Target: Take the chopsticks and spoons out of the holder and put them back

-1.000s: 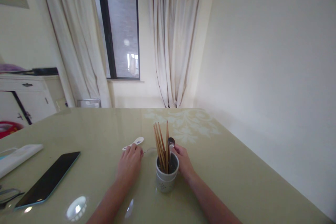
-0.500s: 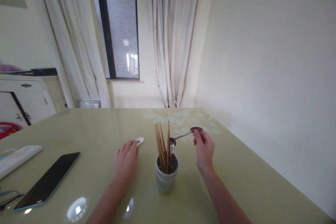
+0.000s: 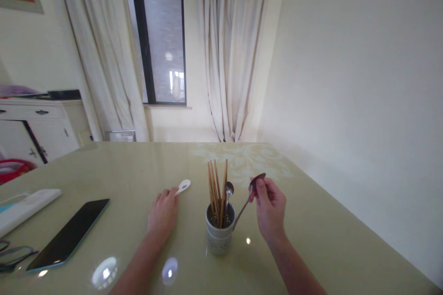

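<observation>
My right hand point(image 3: 272, 207) pinches a metal spoon point(image 3: 244, 206) by its bowl. The spoon's handle slants down and left, its tip at the right side of a grey utensil cup point(image 3: 219, 242); whether it touches the cup I cannot tell. Several wooden chopsticks point(image 3: 216, 196) stand in that cup beside another metal spoon point(image 3: 229, 188), bowl up. Left of the cup, my left hand point(image 3: 163, 212) rests low over the table, its fingers closed on the handle of a white spoon point(image 3: 184, 186) with a blue mark in its bowl.
A dark-screened tablet point(image 3: 71, 233) lies on the glossy table point(image 3: 311, 239) at the left. Near it are a white box-like object point(image 3: 27, 207) and a pair of glasses point(image 3: 15, 258). A wall point(image 3: 363, 101) runs along the table's right side.
The metal spoon in my right hand has swung from nearly level to steep, its handle end dropping from above the cup to its right side. The white spoon's bowl now shows more fully.
</observation>
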Demonstrator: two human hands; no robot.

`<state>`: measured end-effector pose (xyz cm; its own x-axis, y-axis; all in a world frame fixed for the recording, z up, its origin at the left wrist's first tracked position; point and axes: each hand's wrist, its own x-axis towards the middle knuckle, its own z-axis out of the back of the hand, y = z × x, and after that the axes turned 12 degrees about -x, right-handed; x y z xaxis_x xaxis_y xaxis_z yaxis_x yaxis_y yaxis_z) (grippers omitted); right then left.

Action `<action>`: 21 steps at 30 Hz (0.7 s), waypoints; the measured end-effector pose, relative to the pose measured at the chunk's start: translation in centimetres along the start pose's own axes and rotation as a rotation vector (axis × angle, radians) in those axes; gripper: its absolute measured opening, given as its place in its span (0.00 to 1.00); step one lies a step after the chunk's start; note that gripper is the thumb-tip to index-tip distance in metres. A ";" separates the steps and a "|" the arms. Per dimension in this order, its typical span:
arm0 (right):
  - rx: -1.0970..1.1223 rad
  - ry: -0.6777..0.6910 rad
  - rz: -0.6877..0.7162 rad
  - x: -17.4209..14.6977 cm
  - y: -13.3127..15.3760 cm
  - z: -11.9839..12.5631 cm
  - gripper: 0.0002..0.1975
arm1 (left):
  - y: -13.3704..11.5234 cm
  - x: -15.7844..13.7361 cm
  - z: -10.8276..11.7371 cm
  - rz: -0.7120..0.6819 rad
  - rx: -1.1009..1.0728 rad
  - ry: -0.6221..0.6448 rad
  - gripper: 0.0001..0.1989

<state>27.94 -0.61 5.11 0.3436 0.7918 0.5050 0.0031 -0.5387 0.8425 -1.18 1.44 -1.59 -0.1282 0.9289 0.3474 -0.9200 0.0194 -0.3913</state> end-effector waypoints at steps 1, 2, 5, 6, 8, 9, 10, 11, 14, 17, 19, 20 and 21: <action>0.013 -0.011 -0.006 0.0 0.0 0.0 0.18 | 0.1 0.1 -0.1 0.013 -0.045 -0.010 0.18; 0.026 -0.035 -0.012 0.0 0.1 0.0 0.19 | 0.3 0.2 -0.2 0.031 -0.093 -0.021 0.18; 0.016 -0.104 -0.007 0.3 0.4 0.1 0.20 | 0.5 0.5 -0.4 0.086 -0.203 -0.041 0.16; -0.010 -0.100 0.002 0.2 0.5 0.1 0.20 | 0.6 0.6 -0.5 0.099 -0.222 -0.044 0.16; -0.075 -0.042 0.018 -0.1 0.6 0.0 0.18 | 0.6 0.7 -0.4 0.102 -0.262 -0.062 0.16; -0.098 0.001 0.020 -0.4 0.7 -0.2 0.16 | 0.6 0.8 -0.3 0.094 -0.292 -0.079 0.16; -0.111 0.041 0.019 -0.8 0.7 -0.4 0.15 | 0.5 0.7 -0.3 0.083 -0.325 -0.104 0.16; -0.116 0.074 0.018 -1.1 0.7 -0.6 0.14 | 0.4 0.7 -0.2 0.067 -0.360 -0.133 0.16; -0.140 0.129 0.037 -2.0 0.6 -1.1 0.13 | -0.1 0.6 0.0 -0.008 -0.459 -0.226 0.16; -0.195 0.143 0.076 -2.3 0.3 -1.1 0.11 | -1.0 0.3 0.4 -0.119 -0.543 -0.331 0.18; -0.223 0.138 0.103 -2.1 0.0 -0.9 0.09 | -1.8 -0.1 0.9 -0.202 -0.562 -0.418 0.18; -0.237 0.130 0.120 -2.0 0.0 -0.9 0.08 | -2.3 -0.3 1.3 -0.241 -0.561 -0.468 0.18; -0.251 0.119 0.141 -1.9 0.0 -0.8 0.07 | -2.7 -0.6 1.7 -0.278 -0.558 -0.521 0.17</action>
<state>26.53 -1.90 4.24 0.2121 0.7506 0.6258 -0.2739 -0.5690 0.7753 0.77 0.20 0.71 -0.2040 0.5745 0.7927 -0.6410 0.5336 -0.5517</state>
